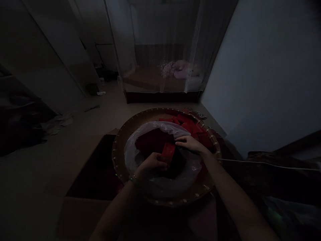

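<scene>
A flat red packet point(168, 153), like a red envelope, is held tilted over an open translucent plastic bag point(136, 140). My left hand point(153, 161) grips its lower left edge between thumb and fingers. At the packet's upper right corner, the fingertips of my right hand point(188, 144) are pinched together on the edge. Dark red material point(152, 139) fills the bag, too dim to make out. The bag lies inside a round woven bamboo tray point(117, 147). Several more red packets point(192, 125) are heaped in the tray's back right part.
Beneath the tray stands an open cardboard box point(85, 167). A pale cord point(250, 162) runs off to the right. Behind is a netted bed point(155, 80) with pink bedding point(179, 68). A white wall point(263, 73) rises on the right; dark clutter point(20, 124) lies at left.
</scene>
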A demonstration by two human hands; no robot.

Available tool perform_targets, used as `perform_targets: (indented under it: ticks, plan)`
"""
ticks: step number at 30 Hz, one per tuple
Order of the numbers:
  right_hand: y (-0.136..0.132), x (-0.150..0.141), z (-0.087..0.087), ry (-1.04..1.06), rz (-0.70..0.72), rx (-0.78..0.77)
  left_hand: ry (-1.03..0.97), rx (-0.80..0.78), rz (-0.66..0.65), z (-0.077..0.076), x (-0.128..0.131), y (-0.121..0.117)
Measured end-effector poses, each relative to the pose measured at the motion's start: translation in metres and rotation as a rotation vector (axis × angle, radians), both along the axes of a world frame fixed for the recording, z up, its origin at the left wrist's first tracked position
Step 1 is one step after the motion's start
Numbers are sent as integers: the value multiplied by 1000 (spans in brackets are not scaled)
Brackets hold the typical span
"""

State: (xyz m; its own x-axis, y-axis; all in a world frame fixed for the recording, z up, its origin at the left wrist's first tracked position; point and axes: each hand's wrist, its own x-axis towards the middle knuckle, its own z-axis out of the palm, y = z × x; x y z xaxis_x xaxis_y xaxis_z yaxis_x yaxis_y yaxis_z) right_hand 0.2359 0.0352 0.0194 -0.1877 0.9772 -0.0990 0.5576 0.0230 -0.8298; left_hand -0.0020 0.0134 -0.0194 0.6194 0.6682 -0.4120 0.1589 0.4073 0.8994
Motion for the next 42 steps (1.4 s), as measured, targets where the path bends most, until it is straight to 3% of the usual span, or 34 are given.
perform_targets:
  ticks: [9, 19, 26, 30, 33, 37, 40, 42]
  plan:
    - [1, -14, -9, -138, 13, 147, -27, -1, -25, 2, -1, -1]
    - [-4, 0, -12, 10, -9, 24, -9, -2, -13, -6, -1, 1]
    - [-3, -10, -14, -22, -34, 113, -7, 6, -24, -2, -4, 1]
    - [-4, 1, -14, 85, -126, 61, -3, 13, 27, -7, -5, 4]
    - [-12, 9, -23, 120, -115, -7, -15, 6, 139, -14, -5, 10]
    - [-25, 8, -49, 35, -20, -47, -29, 24, 267, -20, -4, 14]
    - [-26, 0, -60, -49, -54, 28, -32, 21, 251, -21, -3, 13]
    - [-21, -10, -57, -29, -123, 97, -21, 11, 202, -19, -2, 10]
